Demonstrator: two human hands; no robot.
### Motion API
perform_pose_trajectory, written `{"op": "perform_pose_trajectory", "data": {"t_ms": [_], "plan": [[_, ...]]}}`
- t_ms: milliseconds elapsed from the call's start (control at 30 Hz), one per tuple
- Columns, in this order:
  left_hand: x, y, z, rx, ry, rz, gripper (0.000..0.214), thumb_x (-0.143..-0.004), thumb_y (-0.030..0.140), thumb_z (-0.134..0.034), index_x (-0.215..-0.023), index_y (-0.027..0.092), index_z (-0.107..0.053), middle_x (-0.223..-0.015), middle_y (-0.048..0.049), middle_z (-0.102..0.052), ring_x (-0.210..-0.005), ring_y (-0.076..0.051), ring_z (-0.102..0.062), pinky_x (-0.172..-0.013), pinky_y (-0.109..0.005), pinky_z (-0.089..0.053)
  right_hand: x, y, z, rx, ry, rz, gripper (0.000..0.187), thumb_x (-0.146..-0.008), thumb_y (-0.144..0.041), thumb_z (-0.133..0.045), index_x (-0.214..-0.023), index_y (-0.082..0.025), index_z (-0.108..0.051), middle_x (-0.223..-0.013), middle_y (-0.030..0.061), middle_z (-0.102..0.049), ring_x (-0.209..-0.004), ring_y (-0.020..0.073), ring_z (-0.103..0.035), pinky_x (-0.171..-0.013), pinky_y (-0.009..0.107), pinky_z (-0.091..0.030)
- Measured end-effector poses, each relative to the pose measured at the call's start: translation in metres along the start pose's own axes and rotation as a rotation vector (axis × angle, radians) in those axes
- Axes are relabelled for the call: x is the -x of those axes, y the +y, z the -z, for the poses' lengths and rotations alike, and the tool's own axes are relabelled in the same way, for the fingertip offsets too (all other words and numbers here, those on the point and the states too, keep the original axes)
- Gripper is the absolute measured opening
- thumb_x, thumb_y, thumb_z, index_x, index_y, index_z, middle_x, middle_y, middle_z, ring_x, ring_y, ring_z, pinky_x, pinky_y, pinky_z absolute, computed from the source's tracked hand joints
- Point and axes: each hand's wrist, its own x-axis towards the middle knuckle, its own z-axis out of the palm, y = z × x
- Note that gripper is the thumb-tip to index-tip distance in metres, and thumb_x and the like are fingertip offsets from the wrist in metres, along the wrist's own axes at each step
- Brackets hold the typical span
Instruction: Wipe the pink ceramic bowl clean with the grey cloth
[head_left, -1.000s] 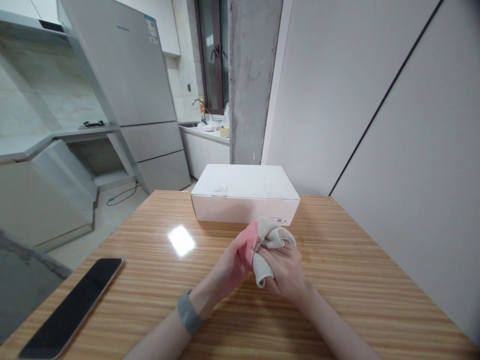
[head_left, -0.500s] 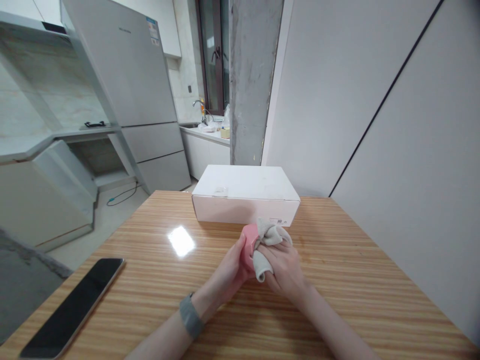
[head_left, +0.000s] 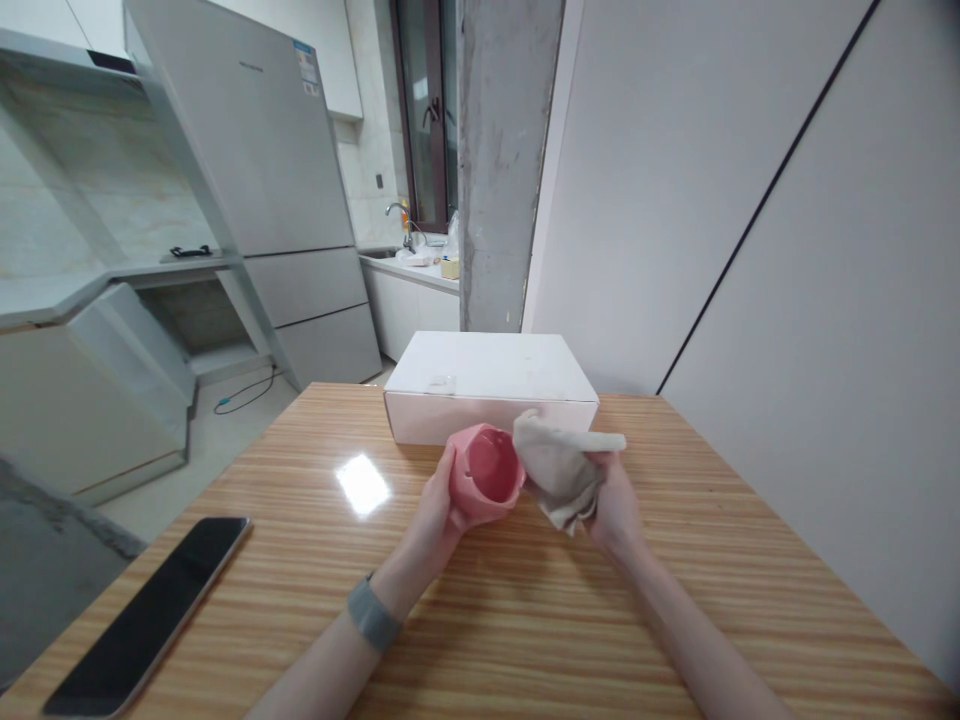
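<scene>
My left hand (head_left: 435, 510) grips a small pink cup (head_left: 486, 472) above the wooden table (head_left: 300, 590), its open mouth tilted toward the right. My right hand (head_left: 616, 505) holds a crumpled beige cloth (head_left: 559, 465) just to the right of the cup, apart from its rim. A grey band sits on my left wrist. Both hands hover in front of a closed white box (head_left: 487, 385).
A dark phone (head_left: 142, 610) lies near the table's front left corner. The white box stands at the table's far edge. A grey wall (head_left: 787, 250) runs along the right side. A fridge (head_left: 255, 150) and kitchen counter stand behind on the left.
My right hand has pulled the cloth out of the cup and moved right. My left hand has turned the cup so that its inside shows.
</scene>
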Motion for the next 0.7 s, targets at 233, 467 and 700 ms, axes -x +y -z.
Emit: {"op": "perform_pose_trajectory", "data": {"t_ms": [233,467,700], "plan": [[0.010,0.014,0.000,-0.011,-0.057,0.079,0.061,-0.089,0.060,-0.039,-0.135,0.021,-0.047,-0.112,-0.0143,-0.068,-0.078,-0.027,-0.070,-0.050,-0.036,-0.059,-0.015,-0.024,0.014,-0.487,0.252,-0.426,0.021,-0.079,-0.018,-0.052,-0.089,-0.018,-0.070,-0.083,0.0035,-0.078,-0.076,0.0234,-0.074,-0.074,0.036,-0.061],[0.007,-0.003,0.003,-0.063,-0.167,0.218,0.064,-0.086,0.062,-0.042,-0.132,0.019,-0.052,-0.107,-0.0130,-0.070,-0.065,-0.024,-0.069,-0.046,-0.032,-0.055,0.006,-0.018,-0.006,-0.355,0.057,-0.530,0.022,-0.074,-0.018,-0.069,-0.096,-0.016,-0.070,-0.084,0.0068,-0.078,-0.077,0.0258,-0.074,-0.068,0.035,-0.062],[0.004,-0.012,0.007,-0.102,-0.215,0.367,0.071,-0.082,0.068,-0.044,-0.133,0.018,-0.051,-0.108,-0.0130,-0.070,-0.065,-0.024,-0.069,-0.045,-0.032,-0.053,0.021,-0.015,-0.013,-0.308,-0.285,-0.555,0.038,-0.083,-0.041,-0.062,-0.115,-0.021,-0.066,-0.101,0.0041,-0.076,-0.101,0.0256,-0.069,-0.092,0.035,-0.052]]}}
